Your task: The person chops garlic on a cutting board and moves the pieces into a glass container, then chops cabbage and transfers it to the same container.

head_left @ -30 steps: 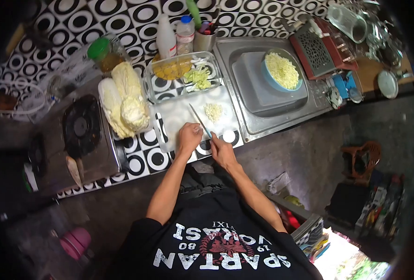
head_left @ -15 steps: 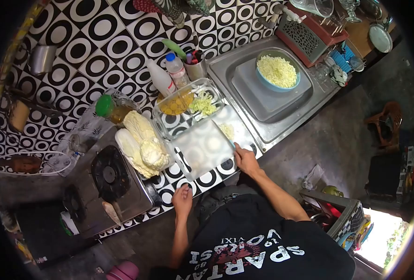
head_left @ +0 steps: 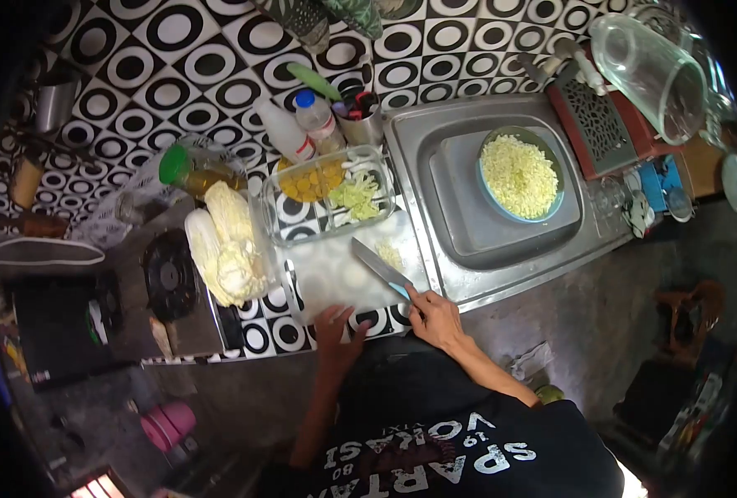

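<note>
A knife (head_left: 377, 264) with a light blue handle is in my right hand (head_left: 436, 320), its blade over the translucent cutting board (head_left: 327, 270). A few pale chopped bits (head_left: 389, 253) lie on the board beside the blade. My left hand (head_left: 339, 330) is at the board's front edge, fingers apart, with nothing in it. Behind the board stands a divided glass container (head_left: 289, 235) with orange slices (head_left: 310, 180) and green cut leaves (head_left: 357, 197). Heads of pale cabbage (head_left: 229, 249) lie left of the board. Chopped cabbage (head_left: 519, 176) fills a blue bowl (head_left: 486, 197) over the sink.
The steel sink (head_left: 435, 199) is at the right, with a red-brown dish rack (head_left: 605, 124) beyond. A white bottle (head_left: 284, 131), a blue-capped bottle (head_left: 318, 124) and a utensil cup (head_left: 362, 129) stand behind the container. A stove (head_left: 169, 278) is at the left.
The view has turned and shifted. My left hand has come up to the board's front edge and its fingers have spread. The knife in my right hand now points back and left over the board.
</note>
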Available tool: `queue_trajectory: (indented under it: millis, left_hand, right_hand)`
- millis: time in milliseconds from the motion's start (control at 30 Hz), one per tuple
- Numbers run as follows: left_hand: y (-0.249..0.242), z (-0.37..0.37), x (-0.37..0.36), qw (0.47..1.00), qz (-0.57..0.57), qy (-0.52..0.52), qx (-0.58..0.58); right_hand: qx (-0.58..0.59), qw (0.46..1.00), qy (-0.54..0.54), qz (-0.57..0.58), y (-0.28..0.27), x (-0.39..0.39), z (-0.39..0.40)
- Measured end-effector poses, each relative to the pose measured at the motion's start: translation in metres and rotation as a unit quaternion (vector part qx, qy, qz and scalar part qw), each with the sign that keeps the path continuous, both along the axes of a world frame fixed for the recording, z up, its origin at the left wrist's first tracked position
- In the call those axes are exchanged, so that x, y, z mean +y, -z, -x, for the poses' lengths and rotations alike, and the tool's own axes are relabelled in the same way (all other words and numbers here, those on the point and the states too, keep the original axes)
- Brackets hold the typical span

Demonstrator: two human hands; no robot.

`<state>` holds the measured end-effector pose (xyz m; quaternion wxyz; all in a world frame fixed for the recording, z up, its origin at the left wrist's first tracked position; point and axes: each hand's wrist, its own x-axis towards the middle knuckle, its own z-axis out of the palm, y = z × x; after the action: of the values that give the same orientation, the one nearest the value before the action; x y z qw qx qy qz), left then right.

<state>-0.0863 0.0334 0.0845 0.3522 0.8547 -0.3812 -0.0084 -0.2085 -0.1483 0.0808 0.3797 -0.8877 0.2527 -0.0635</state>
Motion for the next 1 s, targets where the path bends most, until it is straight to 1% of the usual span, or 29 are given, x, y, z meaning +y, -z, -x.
queue_trajectory:
  millis: [67, 100, 133, 167, 200, 267, 333, 367, 400, 433, 467, 533, 567, 600, 667, 700, 767, 800, 867, 900, 933, 967, 1000]
  left_hand:
    - [-0.019, 0.006, -0.043, 0.998, -0.003, 0.054, 0.009]
    - [-0.021, 0.008, -0.061, 0.999, -0.005, 0.043, 0.01]
    - [-0.022, 0.01, -0.077, 0.995, -0.044, 0.085, -0.019]
    - [-0.022, 0.011, -0.089, 0.987, -0.081, 0.127, -0.046]
    - [-0.019, 0.011, -0.097, 0.989, -0.081, 0.117, -0.046]
    - [-0.006, 0.009, -0.108, 0.971, -0.192, 0.125, -0.069]
    - [0.012, 0.001, -0.106, 0.974, -0.194, 0.097, -0.069]
    - [0.02, -0.007, -0.103, 0.975, -0.192, 0.059, -0.09]
    - [0.023, -0.016, -0.101, 0.975, -0.189, 0.021, -0.112]
    - [0.01, -0.027, -0.103, 0.972, -0.218, -0.007, -0.084]
    - [0.014, -0.038, -0.102, 0.973, -0.214, -0.019, -0.085]
    - [0.021, -0.062, -0.102, 0.99, -0.116, -0.048, -0.066]
    - [0.022, -0.079, -0.107, 0.992, -0.069, -0.026, -0.101]
    - [0.019, -0.092, -0.115, 0.991, -0.067, -0.04, -0.106]
    - [0.012, -0.114, -0.133, 0.998, -0.055, -0.041, 0.012]
    - [0.015, -0.127, -0.141, 0.997, -0.052, -0.054, 0.006]
    - [0.026, -0.147, -0.156, 0.993, -0.098, -0.061, 0.019]
    - [0.024, -0.152, -0.163, 0.993, -0.094, -0.068, 0.016]
    - [0.019, -0.157, -0.175, 0.977, -0.209, -0.018, 0.044]
    - [0.02, -0.158, -0.18, 0.961, -0.276, -0.027, 0.004]
    - [0.021, -0.161, -0.182, 0.961, -0.275, -0.028, 0.002]
    - [0.02, -0.166, -0.184, 0.956, -0.283, -0.047, 0.055]
    - [0.02, -0.172, -0.185, 0.948, -0.291, -0.066, 0.106]
  right_hand:
    - [0.015, 0.999, -0.042, -0.001, -0.007, -0.012, 0.002]
    - [0.014, 0.998, -0.063, 0.015, -0.009, -0.018, 0.001]
    - [0.012, 0.996, -0.084, 0.031, -0.011, -0.025, 0.002]
    - [0.015, 0.995, -0.102, 0.02, -0.014, -0.033, 0.003]
    - [0.014, 0.993, -0.112, 0.021, -0.014, -0.04, 0.004]
    - [0.027, 0.993, -0.119, 0.005, -0.015, -0.053, 0.01]
    - [0.045, 0.99, -0.133, 0.007, -0.021, -0.067, 0.018]
    - [0.045, 0.99, -0.132, 0.008, -0.019, -0.073, 0.026]
    - [0.043, 0.99, -0.13, 0.01, -0.019, -0.078, 0.032]
    - [0.043, 0.993, -0.106, -0.023, -0.031, -0.082, 0.034]
    - [0.039, 0.992, -0.116, -0.017, -0.034, -0.088, 0.037]
    - [0.047, 0.988, -0.086, -0.12, -0.037, -0.098, 0.043]
    - [0.032, 0.987, -0.073, -0.14, -0.034, -0.101, 0.043]
    - [0.022, 0.984, -0.073, -0.164, -0.033, -0.104, 0.042]
    - [0.028, 0.982, -0.084, -0.165, -0.033, -0.108, 0.036]
    - [0.03, 0.981, -0.09, -0.17, -0.032, -0.109, 0.033]
    - [0.009, 0.98, -0.098, -0.171, -0.028, -0.11, 0.029]
    - [-0.005, 0.98, -0.096, -0.173, -0.027, -0.11, 0.028]
    - [-0.024, 0.98, -0.088, -0.174, -0.027, -0.107, 0.027]
    - [-0.01, 0.98, -0.075, -0.185, -0.031, -0.105, 0.027]
    - [0.005, 0.979, -0.06, -0.195, -0.033, -0.104, 0.028]
    - [-0.028, 0.982, -0.066, -0.177, -0.024, -0.103, 0.032]
    - [-0.03, 0.982, -0.067, -0.176, -0.019, -0.103, 0.035]
